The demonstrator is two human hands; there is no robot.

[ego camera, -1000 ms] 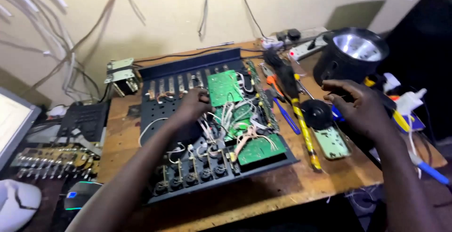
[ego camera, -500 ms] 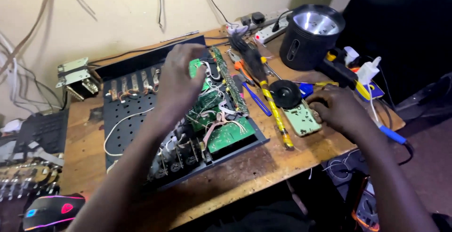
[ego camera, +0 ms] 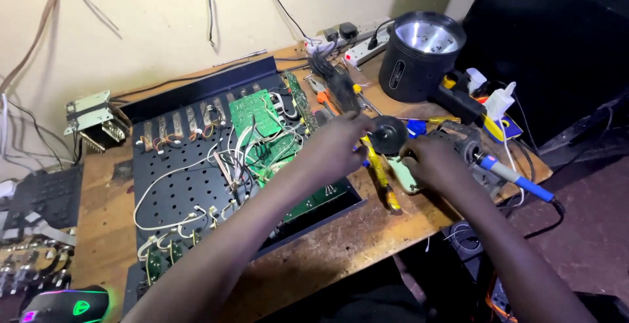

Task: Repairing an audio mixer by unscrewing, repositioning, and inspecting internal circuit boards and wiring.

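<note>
Hands meet right of the open black perforated metal chassis (ego camera: 190, 185): my left hand (ego camera: 337, 143) pinches a round black disc (ego camera: 388, 134), my right hand (ego camera: 432, 162) curls loosely beside it, holding nothing I can see; boards remain exposed.

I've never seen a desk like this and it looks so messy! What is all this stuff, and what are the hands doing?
You are looking through a camera worn on a person's head, so it sees what they see when they look down. The two bare arms are theirs.

On the wooden table lies an opened black metal case. Inside are green circuit boards joined by many thin white wires.

The left hand and the right hand meet beside the case. Between them is a small round black part; the left hand's fingers touch it, but I cannot tell how firm the grip is.

Behind stand a big black lamp and a white power strip. A blue-handled tool lies at the right, and a glowing computer mouse sits at the bottom left.
</note>
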